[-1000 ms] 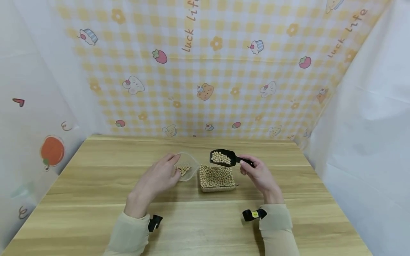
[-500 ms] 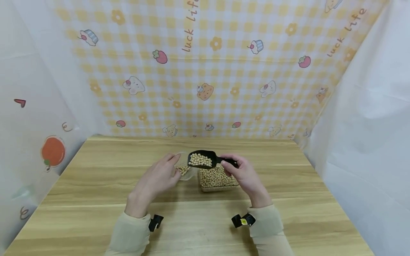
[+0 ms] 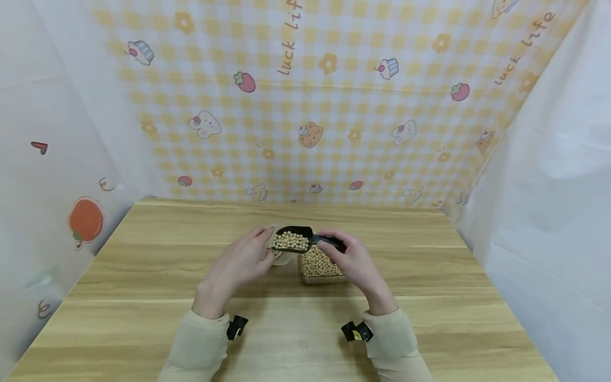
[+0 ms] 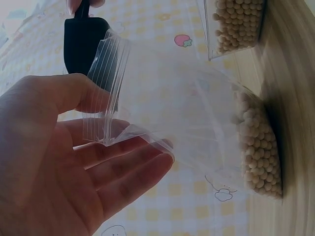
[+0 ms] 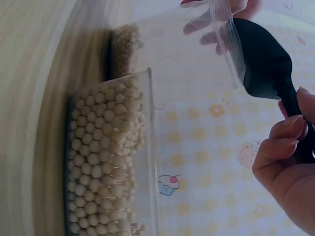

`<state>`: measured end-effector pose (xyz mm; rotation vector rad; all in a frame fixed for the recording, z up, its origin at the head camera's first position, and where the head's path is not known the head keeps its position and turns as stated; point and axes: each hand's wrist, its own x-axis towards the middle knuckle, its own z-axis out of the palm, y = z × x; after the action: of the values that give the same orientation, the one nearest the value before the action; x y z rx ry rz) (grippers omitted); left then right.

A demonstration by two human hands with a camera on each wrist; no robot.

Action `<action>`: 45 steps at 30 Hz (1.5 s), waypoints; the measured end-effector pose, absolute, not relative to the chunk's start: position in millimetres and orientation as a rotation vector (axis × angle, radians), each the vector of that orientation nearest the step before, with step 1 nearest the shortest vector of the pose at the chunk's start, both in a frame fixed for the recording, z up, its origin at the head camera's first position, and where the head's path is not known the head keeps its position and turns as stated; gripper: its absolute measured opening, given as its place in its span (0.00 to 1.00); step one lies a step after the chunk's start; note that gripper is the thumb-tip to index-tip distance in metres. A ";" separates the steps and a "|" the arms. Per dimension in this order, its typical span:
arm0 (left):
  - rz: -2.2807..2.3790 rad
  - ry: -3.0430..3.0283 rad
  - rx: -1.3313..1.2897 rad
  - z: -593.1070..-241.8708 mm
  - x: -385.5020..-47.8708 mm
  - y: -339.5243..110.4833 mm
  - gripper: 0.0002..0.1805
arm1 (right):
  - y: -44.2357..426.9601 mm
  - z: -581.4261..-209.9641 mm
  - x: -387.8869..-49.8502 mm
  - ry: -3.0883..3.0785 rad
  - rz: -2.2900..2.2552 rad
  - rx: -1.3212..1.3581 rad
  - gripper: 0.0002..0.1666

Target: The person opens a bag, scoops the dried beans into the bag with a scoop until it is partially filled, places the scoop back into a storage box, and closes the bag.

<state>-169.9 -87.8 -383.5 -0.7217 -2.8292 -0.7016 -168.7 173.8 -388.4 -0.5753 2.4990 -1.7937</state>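
Note:
My left hand pinches the rim of a clear zip bag between thumb and fingers and keeps its mouth apart. Soybeans lie in the bottom of the bag, which stands on the table. With my right hand I grip the handle of a black scoop loaded with soybeans. The scoop's front lip is at the bag's mouth, close to the left thumb. Just right of the bag, partly under the right hand, is a clear plastic box filled with soybeans.
The wooden table extends on all sides of the bag and box. Behind it hangs a yellow-checked cloth, and white sheets close off the sides. Each wrist carries a black camera mount.
My right hand has carried the loaded scoop leftward from above the box to the bag's mouth. My left hand has stayed on the bag's rim. The head view has shifted slightly.

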 end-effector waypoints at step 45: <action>-0.731 -2.854 -0.683 -383.2 -168.6 -86.0 0.31 | 194.0 -316.8 -183.3 2.841 -1.098 -0.968 0.13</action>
<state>-168.6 -86.0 -383.2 -0.6826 -2.8542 -0.7307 -183.3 194.0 -316.8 -0.9677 2.8406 -1.0982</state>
